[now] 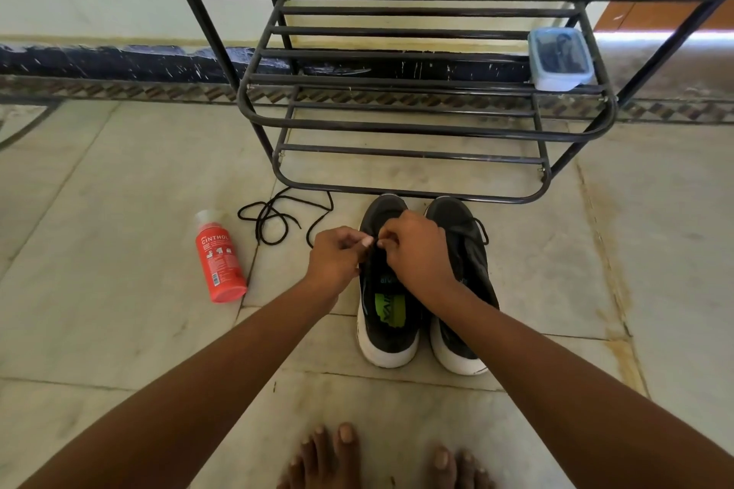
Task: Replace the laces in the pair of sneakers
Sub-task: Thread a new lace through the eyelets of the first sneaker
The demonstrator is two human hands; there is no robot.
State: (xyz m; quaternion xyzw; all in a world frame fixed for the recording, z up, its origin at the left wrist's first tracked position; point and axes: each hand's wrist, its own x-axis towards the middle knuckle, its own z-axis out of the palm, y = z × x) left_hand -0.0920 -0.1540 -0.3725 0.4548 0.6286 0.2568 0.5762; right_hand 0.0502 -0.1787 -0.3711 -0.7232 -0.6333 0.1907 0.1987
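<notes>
Head view showed your left hand (337, 256) and right hand (417, 250) meeting over the left sneaker (387, 314), fingertips pinching its lace, beside the right sneaker (462, 270) on the floor (119, 329) by the rack (397, 127), loose lace (274, 216) lying left.

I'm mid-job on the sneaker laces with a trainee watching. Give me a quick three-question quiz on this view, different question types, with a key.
1. True or false: both hands, the left hand and the right hand, are at the left sneaker.
2. Multiple choice: where does the loose black lace lie? A) on the shoe rack B) on the floor between the red bottle and the sneakers C) inside the right sneaker
3. Fill in: the lidded plastic container sits on the rack's ____ end, as seen from the camera.

Key: 1 true; 2 B; 3 right.
</notes>
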